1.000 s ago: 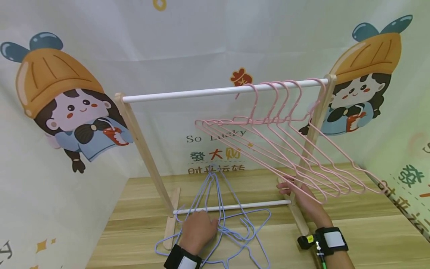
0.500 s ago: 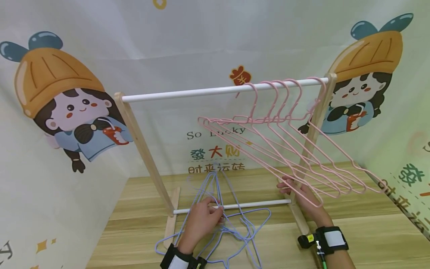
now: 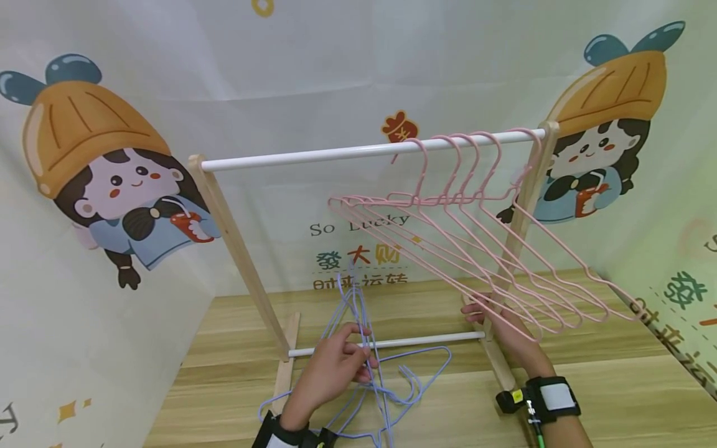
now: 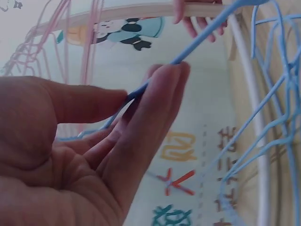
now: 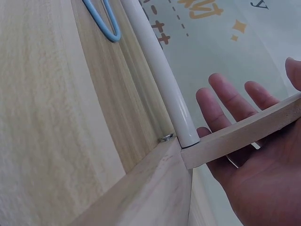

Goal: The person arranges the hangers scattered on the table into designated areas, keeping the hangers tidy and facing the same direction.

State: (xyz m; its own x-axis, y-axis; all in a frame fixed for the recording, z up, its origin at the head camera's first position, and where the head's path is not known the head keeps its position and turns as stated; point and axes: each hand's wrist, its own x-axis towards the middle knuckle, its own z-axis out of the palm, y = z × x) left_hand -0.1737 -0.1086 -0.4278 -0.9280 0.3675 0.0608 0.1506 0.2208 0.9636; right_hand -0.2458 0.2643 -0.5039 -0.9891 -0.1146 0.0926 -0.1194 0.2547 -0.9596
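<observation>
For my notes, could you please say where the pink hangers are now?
In the head view, the pink hangers hang from the white top bar, on its right half, beside the right wooden upright.

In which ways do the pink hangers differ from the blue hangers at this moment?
The pink hangers hang by their hooks from the upper bar; the blue hangers are bunched low, by the lower bar.
The left hand pinches a blue hanger; no pink hanger is held.
The pink hooks are set along the bar, while the blue hangers overlap in a heap.
Both are thin, with hooks.
</observation>
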